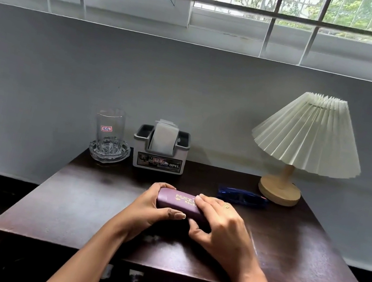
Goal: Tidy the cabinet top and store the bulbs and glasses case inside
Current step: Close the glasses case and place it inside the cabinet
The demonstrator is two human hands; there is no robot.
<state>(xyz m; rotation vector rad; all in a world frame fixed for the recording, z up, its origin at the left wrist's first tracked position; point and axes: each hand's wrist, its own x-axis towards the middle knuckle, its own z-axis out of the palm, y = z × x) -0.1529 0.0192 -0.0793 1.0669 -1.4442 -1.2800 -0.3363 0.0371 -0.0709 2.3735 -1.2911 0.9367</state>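
A purple glasses case (179,203) with gold lettering lies in the middle of the dark wooden cabinet top (85,200). My left hand (152,212) grips its left end, thumb along the front. My right hand (220,224) covers its right end, fingers on the lid and thumb below the front edge. No bulbs are visible. Below the front edge, the cabinet's interior (135,281) looks dark, with a few pale shapes inside that I cannot make out.
A clear glass (109,131) stands in a glass ashtray (109,152) at the back left. Beside it is a tissue holder (160,148). A blue case (242,196) lies near the pleated-shade lamp (303,146) at the back right. A wall and window rise behind.
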